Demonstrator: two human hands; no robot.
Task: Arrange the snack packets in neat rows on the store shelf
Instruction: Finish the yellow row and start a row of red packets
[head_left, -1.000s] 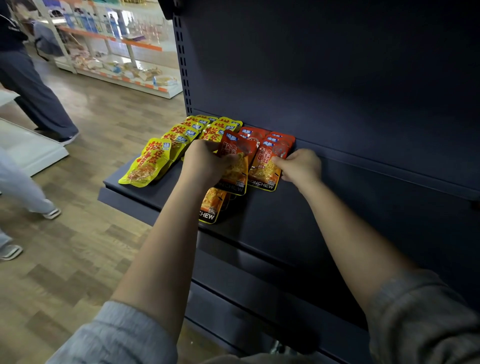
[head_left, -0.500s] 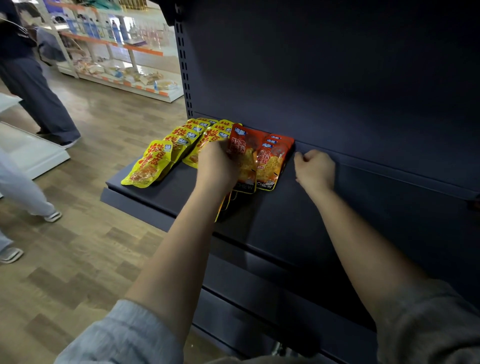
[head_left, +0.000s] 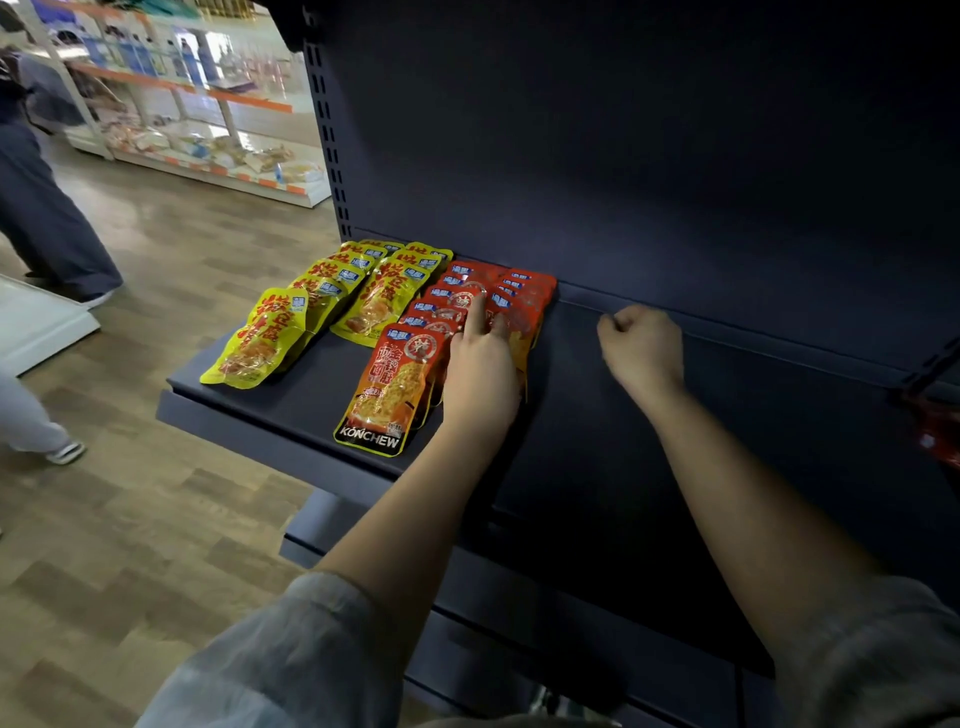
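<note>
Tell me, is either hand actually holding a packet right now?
No. The left hand only rests straight fingers on the red packets, gripping none. The right hand is curled, empty, above the bare shelf.

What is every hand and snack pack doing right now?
Left hand: fingers straight, resting on the red packs.
Right hand: curled, holding nothing, over bare shelf.
Red packs: lying overlapped in two rows, side by side.
Front red pack: lying flat, label up.
Yellow packs: lying overlapped in two rows, untouched.
</note>
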